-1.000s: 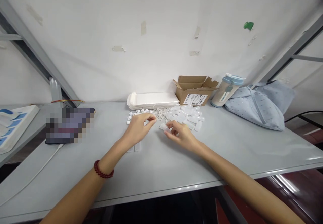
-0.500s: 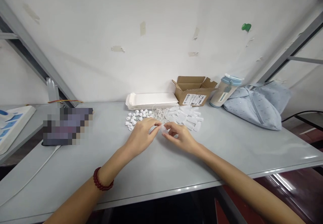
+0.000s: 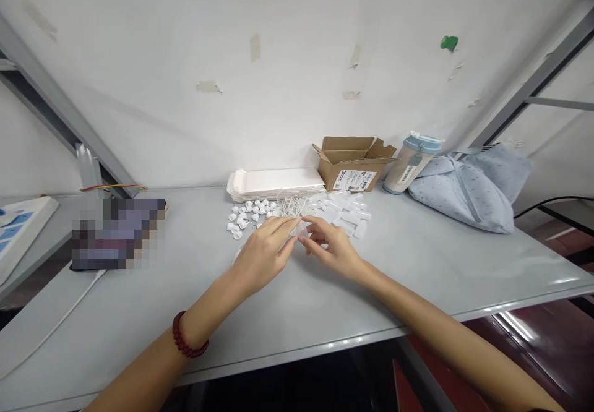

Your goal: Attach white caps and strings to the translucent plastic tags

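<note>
A small translucent plastic tube (image 3: 301,229) is being pinched by the right hand (image 3: 331,250), its fingertips almost closed on it. The left hand (image 3: 262,255), wearing a red bead bracelet (image 3: 185,335), is reaching against the tube's other end, its hold hard to tell. About twenty clear plastic tubes (image 3: 346,212) are lying at two o'clock, about thirty white caps (image 3: 245,216) at ten, and white elastic loops (image 3: 291,206) at twelve, all on a grey table (image 3: 371,276).

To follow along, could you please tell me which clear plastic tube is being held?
It is the tube pinched between the left hand and right hand; the others lie loose in the pile on the table.
</note>
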Tool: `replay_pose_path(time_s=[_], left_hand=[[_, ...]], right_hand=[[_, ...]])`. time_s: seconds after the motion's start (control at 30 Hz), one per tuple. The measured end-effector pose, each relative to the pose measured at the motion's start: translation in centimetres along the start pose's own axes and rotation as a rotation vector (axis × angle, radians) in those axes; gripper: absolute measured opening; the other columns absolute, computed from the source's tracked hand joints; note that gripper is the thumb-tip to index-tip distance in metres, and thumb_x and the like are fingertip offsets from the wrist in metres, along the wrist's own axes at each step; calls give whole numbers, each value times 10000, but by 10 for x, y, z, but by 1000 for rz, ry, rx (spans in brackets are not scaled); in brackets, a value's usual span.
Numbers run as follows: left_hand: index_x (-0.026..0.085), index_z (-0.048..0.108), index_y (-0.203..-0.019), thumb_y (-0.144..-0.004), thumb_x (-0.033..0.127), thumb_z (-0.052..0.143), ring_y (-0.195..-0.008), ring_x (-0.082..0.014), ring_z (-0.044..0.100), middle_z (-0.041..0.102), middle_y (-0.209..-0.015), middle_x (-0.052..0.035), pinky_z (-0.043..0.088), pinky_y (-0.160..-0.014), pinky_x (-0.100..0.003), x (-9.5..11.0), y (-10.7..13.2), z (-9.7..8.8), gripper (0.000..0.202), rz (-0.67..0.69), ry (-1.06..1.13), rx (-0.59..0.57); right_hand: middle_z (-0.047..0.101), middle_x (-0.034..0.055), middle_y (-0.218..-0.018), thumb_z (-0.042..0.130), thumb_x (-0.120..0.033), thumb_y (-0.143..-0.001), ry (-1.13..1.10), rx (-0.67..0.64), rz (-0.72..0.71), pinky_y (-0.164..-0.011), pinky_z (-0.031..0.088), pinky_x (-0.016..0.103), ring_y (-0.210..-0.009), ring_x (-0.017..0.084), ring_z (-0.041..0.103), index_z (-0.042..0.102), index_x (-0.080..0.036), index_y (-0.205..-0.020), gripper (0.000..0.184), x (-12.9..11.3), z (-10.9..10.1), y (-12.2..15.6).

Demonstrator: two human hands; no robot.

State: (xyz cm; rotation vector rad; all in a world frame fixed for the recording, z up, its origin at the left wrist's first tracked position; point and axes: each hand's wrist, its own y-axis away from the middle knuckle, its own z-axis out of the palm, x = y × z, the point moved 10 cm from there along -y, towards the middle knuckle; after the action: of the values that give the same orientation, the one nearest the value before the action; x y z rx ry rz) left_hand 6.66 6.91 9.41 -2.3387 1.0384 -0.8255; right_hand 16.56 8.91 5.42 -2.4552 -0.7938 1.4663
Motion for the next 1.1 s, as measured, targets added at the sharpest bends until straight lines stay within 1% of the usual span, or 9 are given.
replay_pose_path(time_s=[0.23,0.4,0.5,0.57,0.67,0.77,0.87,0.97,1.1], left_hand=[[195,523,-1252,-889,135,456,-1056,-244,584,633,-1155,-102,493,-926,-433,6,2,4,374,53,-41,-5],[177,528,-1242,-883,123,456,-1074,-249,574,626,-1169,-115,508,-898,-423,10,3,5,370,81,-67,-4],[156,552,-1201,-877,113,462,-1040,-246,589,648,-1127,-115,513,-882,-417,12,2,4,339,100,-92,12],[153,583,-1142,-877,112,470,-986,-235,607,672,-1067,-103,520,-857,-405,12,3,1,292,95,-104,41],[157,625,-1017,-877,117,485,-894,-209,619,684,-968,-85,533,-800,-380,9,3,-10,202,68,-108,136],[142,618,-1011,-869,116,511,-920,-208,604,672,-987,-95,528,-811,-379,9,3,-18,179,80,-103,193],[140,579,-1101,-858,127,543,-1032,-230,558,644,-1115,-105,503,-877,-406,17,2,-11,246,138,-118,111],[138,558,-1125,-843,162,578,-1091,-265,519,602,-1205,-118,484,-899,-448,22,1,0,284,171,-183,1],[115,542,-1131,-833,182,596,-1115,-302,501,592,-1193,-144,477,-886,-475,22,2,5,310,158,-263,-25]], right_hand=[[611,7,-775,500,-342,-888,-102,28,75,-559,516,245,-572,106,619,449,-184,-1181,337,10,-2,-1],[633,11,-786,510,-365,-881,-147,41,87,-539,507,236,-566,107,622,453,-185,-1172,347,14,-2,-1],[633,19,-815,511,-361,-880,-156,38,94,-534,502,231,-576,107,631,451,-183,-1174,349,14,-1,0],[632,24,-830,510,-357,-880,-148,35,96,-529,497,229,-577,108,635,450,-180,-1169,344,14,-1,-1],[632,27,-835,513,-365,-877,-129,31,104,-529,494,234,-572,110,635,456,-177,-1158,343,14,-1,-1],[629,32,-841,519,-371,-872,-125,33,119,-536,498,241,-574,115,638,464,-173,-1154,349,15,-1,-1],[625,35,-845,527,-367,-868,-138,19,121,-547,507,249,-575,115,635,472,-167,-1153,353,14,0,0],[626,36,-849,526,-368,-868,-165,-2,136,-555,514,255,-569,110,624,480,-168,-1159,356,13,3,0],[633,33,-836,532,-380,-862,-193,-2,160,-546,505,255,-552,104,604,489,-169,-1140,352,14,4,1]])
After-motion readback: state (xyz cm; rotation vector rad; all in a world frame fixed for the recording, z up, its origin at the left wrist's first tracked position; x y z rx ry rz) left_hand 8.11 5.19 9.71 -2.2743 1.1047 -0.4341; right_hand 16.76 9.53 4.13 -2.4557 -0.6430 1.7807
